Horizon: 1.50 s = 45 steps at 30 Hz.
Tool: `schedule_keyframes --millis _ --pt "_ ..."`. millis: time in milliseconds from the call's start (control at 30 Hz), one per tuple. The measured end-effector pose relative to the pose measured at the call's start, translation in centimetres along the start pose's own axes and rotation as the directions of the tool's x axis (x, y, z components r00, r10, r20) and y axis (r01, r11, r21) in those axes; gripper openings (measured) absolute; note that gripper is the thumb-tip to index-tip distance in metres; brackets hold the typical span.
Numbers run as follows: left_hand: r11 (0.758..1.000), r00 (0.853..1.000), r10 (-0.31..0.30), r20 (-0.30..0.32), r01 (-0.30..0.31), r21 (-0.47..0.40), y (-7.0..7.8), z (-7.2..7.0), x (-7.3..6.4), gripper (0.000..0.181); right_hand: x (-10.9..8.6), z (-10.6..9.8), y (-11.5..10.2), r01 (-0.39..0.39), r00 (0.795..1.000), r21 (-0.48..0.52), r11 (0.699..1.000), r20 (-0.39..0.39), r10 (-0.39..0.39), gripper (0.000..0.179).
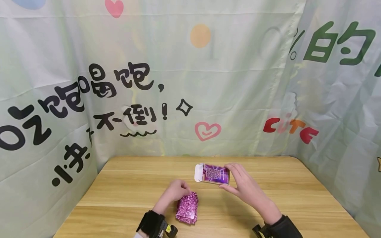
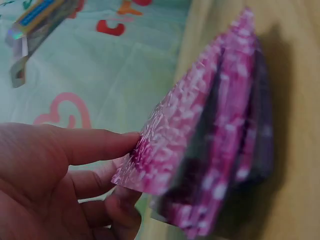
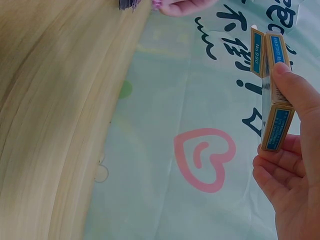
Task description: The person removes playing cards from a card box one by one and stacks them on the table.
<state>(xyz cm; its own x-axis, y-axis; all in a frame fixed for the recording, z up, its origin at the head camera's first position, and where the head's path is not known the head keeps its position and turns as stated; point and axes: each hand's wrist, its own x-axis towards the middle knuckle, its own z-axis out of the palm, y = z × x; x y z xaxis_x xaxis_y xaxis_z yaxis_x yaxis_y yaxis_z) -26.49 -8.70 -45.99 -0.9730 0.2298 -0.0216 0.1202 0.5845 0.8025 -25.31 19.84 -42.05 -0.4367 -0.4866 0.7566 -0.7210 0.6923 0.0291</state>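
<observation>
A small pile of shiny pink-and-white patterned packets (image 1: 187, 211) lies on the wooden table. At its far edge my left hand (image 1: 176, 190) pinches the top packet (image 2: 165, 130) between thumb and fingers. In the left wrist view that packet's near edge is lifted away from the others beneath. My right hand (image 1: 248, 190) grips a purple card box (image 1: 215, 174) above the table, thumb on one edge and fingers on the opposite one. The box's white end flap (image 1: 198, 173) stands open toward the left. Gold-and-blue narrow sides of the box show in the right wrist view.
The wooden table (image 1: 128, 185) has light plank-like grain. Printed fabric curtains (image 1: 166, 43) hang behind it and along both sides. A black strap (image 1: 150, 223) with a small camera sits on the left wrist, and another black band (image 1: 282, 228) on the right.
</observation>
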Motion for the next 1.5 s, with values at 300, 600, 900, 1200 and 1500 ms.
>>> schedule_keyframes --millis 300,600,900,1200,1500 --pt "0.98 0.996 -0.018 -0.09 0.036 0.195 -0.2 0.9 -0.2 0.02 0.0 0.1 0.0 0.0 1.0 -0.002 1.0 0.005 0.0 0.072" --pt "0.98 0.982 -0.013 -0.187 0.049 0.194 0.8 0.5 0.1 0.019 -0.1 0.2 0.0 0.006 1.0 0.007 1.0 0.008 -0.006 0.07" --pt "0.969 0.879 0.193 -0.437 -0.24 -0.055 4.5 -0.5 -0.7 0.006 -0.1 0.5 -0.2 0.019 1.0 0.008 1.0 0.015 -0.019 0.071" --pt "0.914 0.811 0.33 -0.482 -0.403 -0.051 5.8 -0.2 -1.5 0.012 -0.1 0.6 -0.3 0.029 1.0 0.017 0.999 -0.003 -0.029 0.071" --pt "0.947 0.895 0.266 -0.359 -0.312 -0.078 5.9 0.2 -1.7 0.013 0.0 0.8 -0.8 0.048 0.999 0.019 0.999 0.007 -0.048 0.072"
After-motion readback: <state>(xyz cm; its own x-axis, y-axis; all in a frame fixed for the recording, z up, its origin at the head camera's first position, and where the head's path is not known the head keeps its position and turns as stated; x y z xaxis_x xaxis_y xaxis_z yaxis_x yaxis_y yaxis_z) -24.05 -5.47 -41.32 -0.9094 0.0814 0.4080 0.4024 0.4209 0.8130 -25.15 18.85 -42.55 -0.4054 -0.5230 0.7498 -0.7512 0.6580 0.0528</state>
